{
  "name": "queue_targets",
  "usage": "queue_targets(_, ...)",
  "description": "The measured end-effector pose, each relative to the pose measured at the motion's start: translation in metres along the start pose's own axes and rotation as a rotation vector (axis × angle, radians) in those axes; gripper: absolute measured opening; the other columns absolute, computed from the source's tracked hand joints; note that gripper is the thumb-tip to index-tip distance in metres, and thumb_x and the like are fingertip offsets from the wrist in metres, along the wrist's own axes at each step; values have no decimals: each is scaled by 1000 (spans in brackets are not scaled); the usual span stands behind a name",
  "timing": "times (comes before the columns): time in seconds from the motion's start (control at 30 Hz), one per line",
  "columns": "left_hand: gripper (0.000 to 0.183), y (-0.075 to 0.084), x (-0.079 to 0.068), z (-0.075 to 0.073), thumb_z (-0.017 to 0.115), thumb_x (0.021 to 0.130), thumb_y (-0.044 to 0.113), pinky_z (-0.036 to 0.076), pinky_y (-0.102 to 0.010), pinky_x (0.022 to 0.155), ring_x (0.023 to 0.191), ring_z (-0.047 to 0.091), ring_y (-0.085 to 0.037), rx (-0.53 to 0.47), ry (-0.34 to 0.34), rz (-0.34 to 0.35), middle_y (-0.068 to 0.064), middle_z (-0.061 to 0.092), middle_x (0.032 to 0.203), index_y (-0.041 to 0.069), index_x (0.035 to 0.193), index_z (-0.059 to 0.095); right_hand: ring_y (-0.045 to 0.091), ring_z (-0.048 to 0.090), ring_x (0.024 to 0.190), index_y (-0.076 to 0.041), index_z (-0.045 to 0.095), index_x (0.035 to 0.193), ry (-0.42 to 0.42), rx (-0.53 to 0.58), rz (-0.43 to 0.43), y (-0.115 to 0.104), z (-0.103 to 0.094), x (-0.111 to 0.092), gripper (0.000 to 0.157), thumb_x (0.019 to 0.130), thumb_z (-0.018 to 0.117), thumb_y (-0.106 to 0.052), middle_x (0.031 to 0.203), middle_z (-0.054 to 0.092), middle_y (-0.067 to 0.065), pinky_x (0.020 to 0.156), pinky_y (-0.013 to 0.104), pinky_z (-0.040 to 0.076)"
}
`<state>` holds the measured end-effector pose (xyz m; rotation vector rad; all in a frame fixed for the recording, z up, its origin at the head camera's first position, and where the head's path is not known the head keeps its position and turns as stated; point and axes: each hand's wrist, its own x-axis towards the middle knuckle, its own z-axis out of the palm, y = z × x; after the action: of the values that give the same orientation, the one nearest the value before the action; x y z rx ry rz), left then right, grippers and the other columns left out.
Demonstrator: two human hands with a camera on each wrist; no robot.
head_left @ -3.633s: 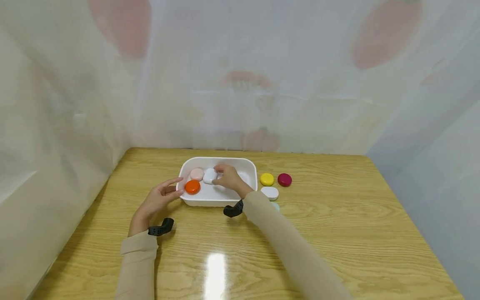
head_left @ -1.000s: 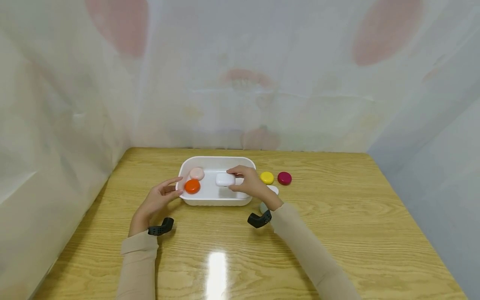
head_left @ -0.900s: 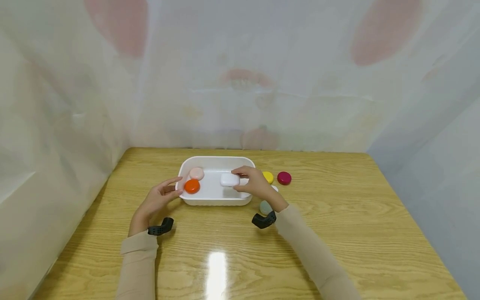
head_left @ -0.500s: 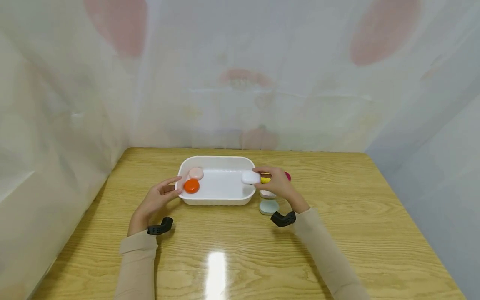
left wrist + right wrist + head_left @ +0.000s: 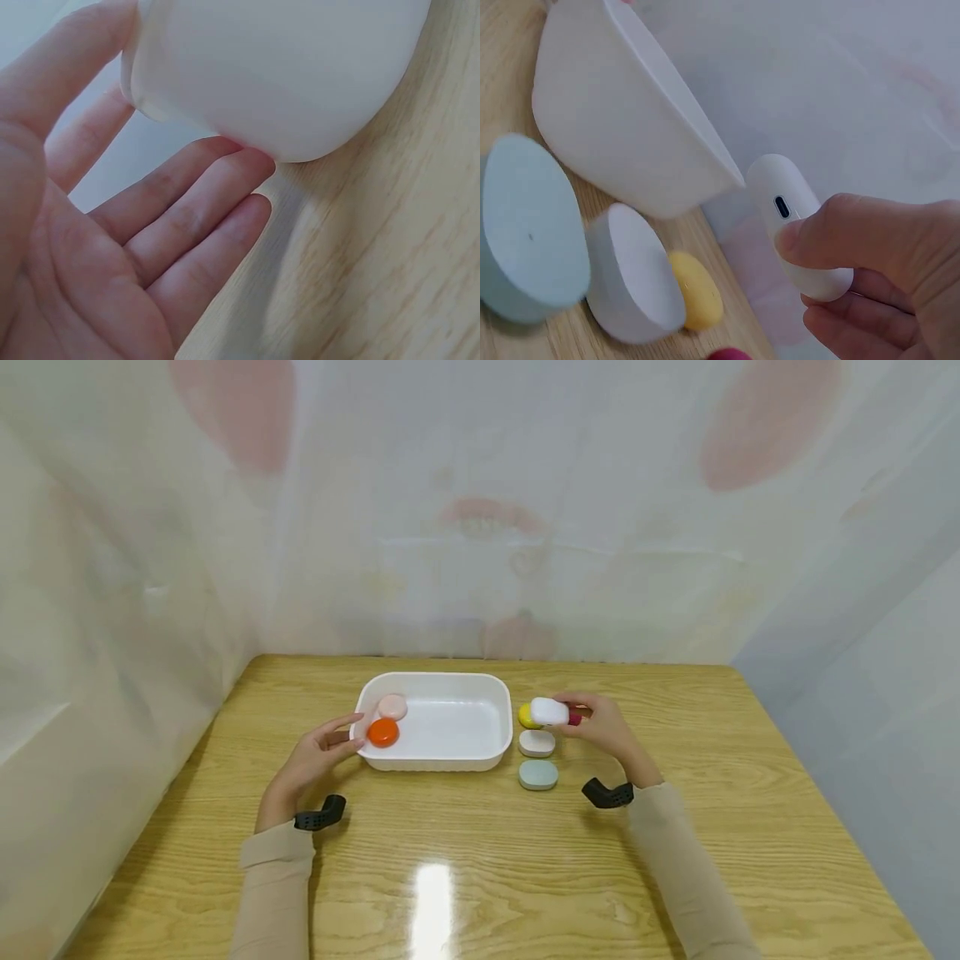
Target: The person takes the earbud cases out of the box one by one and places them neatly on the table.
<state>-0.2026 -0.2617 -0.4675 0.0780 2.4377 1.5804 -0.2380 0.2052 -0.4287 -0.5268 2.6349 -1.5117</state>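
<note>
Pinching white case (image 5: 801,199): right hand (image 5: 603,727)

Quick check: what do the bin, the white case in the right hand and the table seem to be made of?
Bin: probably molded plastic, satin white; smooth, rounded walls with soft shading.
White case: likely hard, glossy plastic; smooth rounded shell with a small port-like slot.
Table: solid wood or wood-look laminate, can't tell which; glossy, with grain lines and a bright reflection.
</note>
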Motion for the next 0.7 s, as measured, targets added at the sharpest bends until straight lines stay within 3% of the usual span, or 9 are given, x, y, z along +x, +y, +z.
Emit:
queue_targets(0.1,64,1,-1,0,62,92,41,34,-59,111,125,52,-31,-3,1,2,-24,51,141,21,148,39,45,58,119,7,59,125,6,-10,10,8,-10,-2,45,82,72,0,134,55,29,98,48,51)
queue_targets(0.4,65,1,-2,1,63,92,42,35,-57,112,114,56,-12,-24,-1,-7,-22,52,139,22,148,39,45,56,120,8,58,126,11,-55,17,36,-33,-10,45,84,71,-1,132,56,31,98,42,50)
queue_targets(0.7,63,1,-1,2,63,91,43,34,-56,112,122,53,-26,-19,16,-8,-21,53,139,23,147,41,48,55,120,10,58,125,23,-81,83,65,-50,-18,44,84,70,0,132,55,33,92,35,55)
